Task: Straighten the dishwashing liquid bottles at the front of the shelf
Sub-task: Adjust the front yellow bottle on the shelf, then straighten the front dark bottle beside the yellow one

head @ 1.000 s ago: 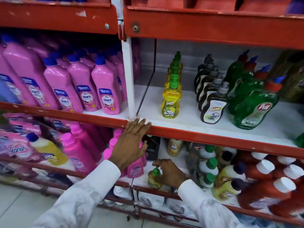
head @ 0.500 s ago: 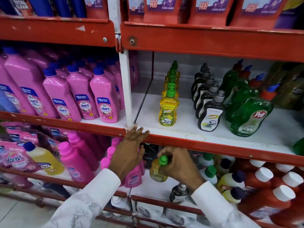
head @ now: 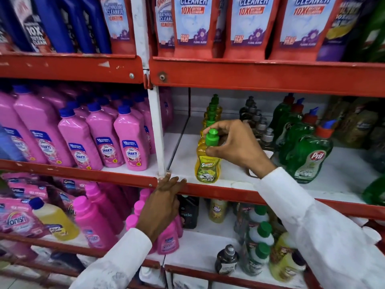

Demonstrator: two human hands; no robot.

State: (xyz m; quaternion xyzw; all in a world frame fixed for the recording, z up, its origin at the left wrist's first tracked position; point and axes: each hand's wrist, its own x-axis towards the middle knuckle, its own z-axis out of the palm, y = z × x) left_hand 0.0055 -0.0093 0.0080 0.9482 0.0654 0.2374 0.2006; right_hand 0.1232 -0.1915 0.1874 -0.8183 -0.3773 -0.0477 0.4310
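Note:
A small yellow dishwashing bottle (head: 207, 166) with a green cap stands upright at the front of the white middle shelf (head: 235, 185), ahead of a row of like yellow bottles (head: 212, 113). My right hand (head: 235, 146) grips it by the cap and neck. My left hand (head: 164, 202) rests flat with spread fingers on the red shelf lip below and to the left. To the right stand a row of dark bottles with grey caps (head: 258, 124), partly hidden by my right hand, and green Pril bottles (head: 310, 155).
Pink Shakti bottles (head: 131, 142) fill the left bay behind a white upright post (head: 156, 130). Red cleaner pouches (head: 250, 26) sit on the shelf above. The lower shelf holds pink bottles (head: 95, 222), a yellow bottle (head: 54, 220) and mixed small bottles (head: 258, 243).
My right hand has lifted a yellow green-capped bottle from the lower shelf up onto the middle shelf front. The view has tilted upward. My left hand stays on the shelf lip.

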